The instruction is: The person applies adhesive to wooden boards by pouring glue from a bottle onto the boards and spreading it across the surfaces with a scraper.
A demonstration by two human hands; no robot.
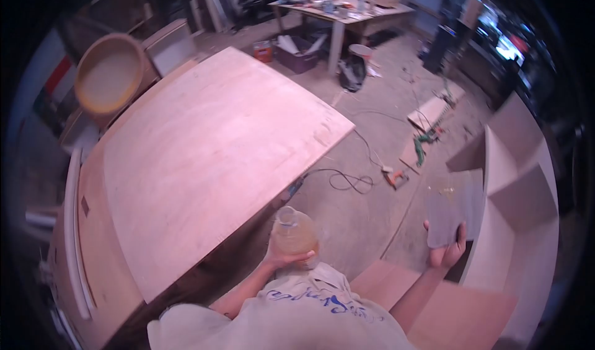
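My left hand [286, 258] is wrapped round the lower part of a clear bottle [296, 231] with an open neck. Yellowish liquid shows inside it, in front of my shirt. On the right, my right hand [447, 253] grips the lower edge of a flat greyish panel [457, 204], thumb and fingers on its sides. A small yellowish smear [446, 192] lies on the panel's upper face. The panel is close to a pale shelf unit [496, 238] with open compartments.
A large plywood sheet [217, 145] spans the left, its corner pointing towards the floor. An orange power tool [395, 178], cables and a green tool [421, 148] lie on the floor. Behind stand a cluttered worktable [347, 18], a bucket [360, 51] and a black bag [352, 74].
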